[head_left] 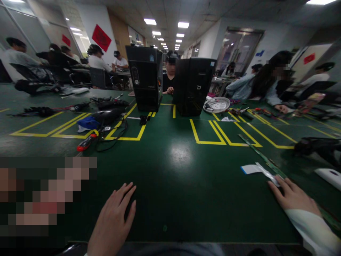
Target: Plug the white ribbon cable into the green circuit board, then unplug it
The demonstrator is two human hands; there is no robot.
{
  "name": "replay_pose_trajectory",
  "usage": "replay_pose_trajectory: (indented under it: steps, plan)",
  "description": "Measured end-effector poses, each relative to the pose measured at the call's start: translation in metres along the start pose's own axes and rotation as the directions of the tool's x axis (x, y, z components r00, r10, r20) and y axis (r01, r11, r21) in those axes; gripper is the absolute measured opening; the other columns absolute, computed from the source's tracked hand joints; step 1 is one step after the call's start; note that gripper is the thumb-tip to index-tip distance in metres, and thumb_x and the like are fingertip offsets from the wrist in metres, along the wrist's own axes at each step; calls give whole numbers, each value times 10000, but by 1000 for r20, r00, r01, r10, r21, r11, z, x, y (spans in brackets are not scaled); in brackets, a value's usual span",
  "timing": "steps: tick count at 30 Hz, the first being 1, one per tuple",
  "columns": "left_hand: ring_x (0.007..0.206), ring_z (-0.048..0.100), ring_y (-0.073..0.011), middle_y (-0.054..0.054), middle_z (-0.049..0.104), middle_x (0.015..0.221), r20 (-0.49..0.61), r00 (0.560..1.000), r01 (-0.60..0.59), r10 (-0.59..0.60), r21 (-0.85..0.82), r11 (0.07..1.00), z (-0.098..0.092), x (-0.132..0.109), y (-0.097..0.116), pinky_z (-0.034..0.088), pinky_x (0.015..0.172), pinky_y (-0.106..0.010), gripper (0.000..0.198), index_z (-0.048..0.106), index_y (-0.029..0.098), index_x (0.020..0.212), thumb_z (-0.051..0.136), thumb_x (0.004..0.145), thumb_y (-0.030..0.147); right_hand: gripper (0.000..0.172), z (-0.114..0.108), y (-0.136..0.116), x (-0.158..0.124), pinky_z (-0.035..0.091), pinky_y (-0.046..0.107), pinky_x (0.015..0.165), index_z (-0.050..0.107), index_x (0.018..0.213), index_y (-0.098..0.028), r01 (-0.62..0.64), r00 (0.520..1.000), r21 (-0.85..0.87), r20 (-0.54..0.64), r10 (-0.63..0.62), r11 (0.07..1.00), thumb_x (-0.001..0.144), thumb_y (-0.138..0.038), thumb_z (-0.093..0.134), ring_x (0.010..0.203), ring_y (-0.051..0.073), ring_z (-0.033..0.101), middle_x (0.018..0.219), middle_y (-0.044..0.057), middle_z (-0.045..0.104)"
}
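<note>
My left hand [114,217] lies palm down at the near side of the green table [186,199], its fingers stretched out and nothing in them. At the right, my right hand [297,197] rests with its fingers extended over a long narrow green circuit board strip [262,154]. Its fingertips touch the end of a white flat ribbon cable [252,169] with a blue tip. The board runs slantwise beneath the hand, which hides part of it. Whether the fingertips press lightly on the cable is hard to see.
Two black computer towers [145,78] stand mid-table, a person seated behind them. To the left lie a red-and-black screwdriver [87,142], a blue cloth-like item [87,122] and black cables. A white basket [217,105] sits beyond; a white device [330,177] lies far right. A pixelated patch covers the lower left.
</note>
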State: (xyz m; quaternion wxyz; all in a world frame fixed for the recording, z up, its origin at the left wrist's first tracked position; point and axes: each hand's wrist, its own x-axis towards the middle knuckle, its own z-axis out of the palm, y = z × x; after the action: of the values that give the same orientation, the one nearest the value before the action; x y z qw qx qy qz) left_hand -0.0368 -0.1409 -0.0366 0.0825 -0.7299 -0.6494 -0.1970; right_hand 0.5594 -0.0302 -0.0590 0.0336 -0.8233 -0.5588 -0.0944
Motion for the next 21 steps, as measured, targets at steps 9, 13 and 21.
replay_pose_trajectory:
  steps: [9,13,21]
  plan:
    - [1240,496,-274,-122,540,1334,-19,1000,-6,6,-8,1000,-1,2,1,388,1043,-488,440,508,163,1290,401,918,372,812,-18,1,45,309,674,938,436,1390,-166,-203,974,81,121,192,976,820,-660,135,1305,404,338,1460,209,330]
    - [1234,503,-277,-120,537,1341,-27,1000,3,-3,-17,1000,-1,1,2,383,1046,-490,447,509,166,1295,405,915,378,786,-8,15,55,307,634,943,418,1407,-183,-199,974,79,128,188,977,816,-648,186,1314,388,329,1459,204,333]
    - [1245,493,-274,-119,530,1348,-8,1000,13,-13,-20,1000,-1,0,1,376,1049,-498,449,486,179,1312,406,918,379,818,-5,22,62,334,559,911,460,1371,-189,-207,965,47,172,196,977,779,-693,205,1251,398,405,1440,221,348]
